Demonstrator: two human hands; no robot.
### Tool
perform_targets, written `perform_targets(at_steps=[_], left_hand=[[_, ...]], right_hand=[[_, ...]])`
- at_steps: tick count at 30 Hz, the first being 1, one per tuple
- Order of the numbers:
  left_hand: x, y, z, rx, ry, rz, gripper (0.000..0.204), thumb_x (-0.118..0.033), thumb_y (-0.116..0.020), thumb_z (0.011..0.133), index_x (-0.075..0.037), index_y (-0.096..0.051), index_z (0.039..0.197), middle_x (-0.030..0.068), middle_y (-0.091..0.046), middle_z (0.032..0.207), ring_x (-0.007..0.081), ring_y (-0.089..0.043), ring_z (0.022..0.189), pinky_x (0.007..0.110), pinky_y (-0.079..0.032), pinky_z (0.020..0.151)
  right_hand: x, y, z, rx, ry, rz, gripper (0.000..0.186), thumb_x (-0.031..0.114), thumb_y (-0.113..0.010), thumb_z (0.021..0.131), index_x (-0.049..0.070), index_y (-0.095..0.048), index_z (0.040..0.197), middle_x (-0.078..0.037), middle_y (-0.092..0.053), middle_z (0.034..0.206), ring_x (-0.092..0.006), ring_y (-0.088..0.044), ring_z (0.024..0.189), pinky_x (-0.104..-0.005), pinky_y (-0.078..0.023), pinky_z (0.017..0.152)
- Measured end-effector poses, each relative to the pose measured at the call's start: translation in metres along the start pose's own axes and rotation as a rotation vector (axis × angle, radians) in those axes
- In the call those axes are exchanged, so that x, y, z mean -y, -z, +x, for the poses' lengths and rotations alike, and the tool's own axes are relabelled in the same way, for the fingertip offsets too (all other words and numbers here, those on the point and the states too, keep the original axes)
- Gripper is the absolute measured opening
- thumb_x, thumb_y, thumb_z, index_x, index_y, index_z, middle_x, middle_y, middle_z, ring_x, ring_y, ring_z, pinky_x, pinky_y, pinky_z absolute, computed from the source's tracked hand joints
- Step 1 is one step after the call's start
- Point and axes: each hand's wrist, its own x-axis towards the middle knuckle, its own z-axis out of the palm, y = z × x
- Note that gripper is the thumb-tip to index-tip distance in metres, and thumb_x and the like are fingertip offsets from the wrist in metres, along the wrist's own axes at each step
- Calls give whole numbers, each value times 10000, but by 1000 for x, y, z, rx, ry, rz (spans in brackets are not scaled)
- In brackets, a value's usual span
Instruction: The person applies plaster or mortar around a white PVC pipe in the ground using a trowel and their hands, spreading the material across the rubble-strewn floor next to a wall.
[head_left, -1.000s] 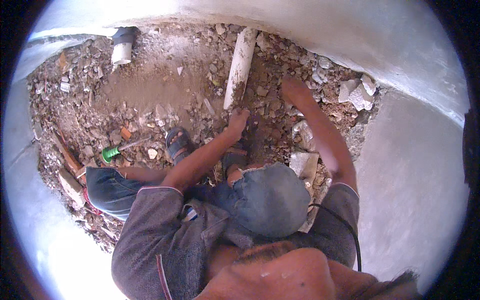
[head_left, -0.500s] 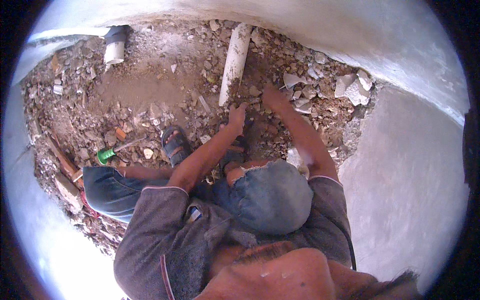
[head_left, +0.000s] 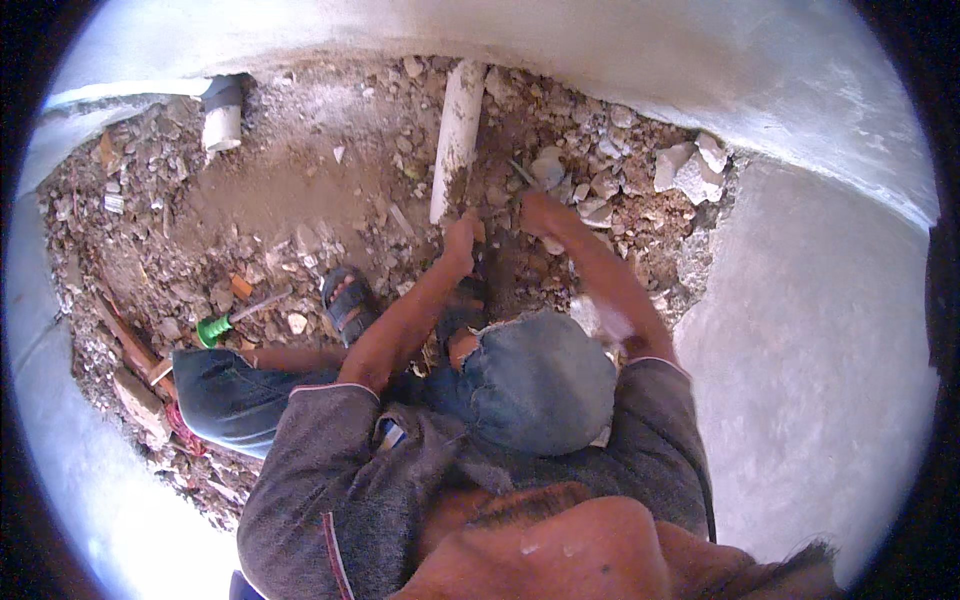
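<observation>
A white, mud-smeared pipe (head_left: 456,140) lies in the rubble (head_left: 290,195) just ahead of the person's hands, its long axis running away from them, leaning slightly rightward toward its far end at the foot of the pale wall (head_left: 620,65). Its near end sits beside the left hand (head_left: 461,243), the nearer of the two, slightly to that hand's left; whether they touch is unclear. The left hand looks curled, but I cannot tell whether it grips anything. The right hand (head_left: 540,216) is low among the stones, right of the pipe and apart from it, its fingers too indistinct to tell open from closed; a thin grey sliver (head_left: 522,172) and a pale stone (head_left: 547,168) lie just beyond it. Farther right are broken white chunks (head_left: 690,175). Off to the left, a green-handled tool (head_left: 213,330) rests near an orange fragment (head_left: 241,287), and a short pipe stub (head_left: 222,127) with a dark collar projects at the wall
</observation>
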Motion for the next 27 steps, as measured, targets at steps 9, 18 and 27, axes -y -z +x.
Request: perform_targets(at_steps=[9, 18, 27], left_hand=[[-19, -21, -13, -24, 49, 14, 231, -267, -494, 866, -71, -509, 744, 41, -493, 593, 142, -449, 528, 308, -347, 500], [-19, -9, -12, 81, 103, 53, 251, -354, -472, 867, -123, -566, 844, 18, -587, 702, 151, -524, 637, 326, -359, 682], [-4, -20, -1, 10, 102, 117, 243, -328, -517, 841, -112, -569, 938, 30, -611, 840, 165, -545, 730, 314, -373, 691]], right_hand=[[12, -4, 8, -105, 38, 43, 349, 108, -529, 726, -85, -521, 1016, -244, -606, 875, -335, -620, 783, -436, -496, 674], [11, 46, -84, 301, -376, 123, 572, 119, -463, 791, 82, -326, 1345, -205, -501, 1234, -370, -560, 1016, -429, -479, 834], [-57, 21, 43, 121, -348, -18, 484, 132, -457, 792, -73, -372, 1223, -298, -584, 992, -414, -597, 902, -483, -480, 779]])
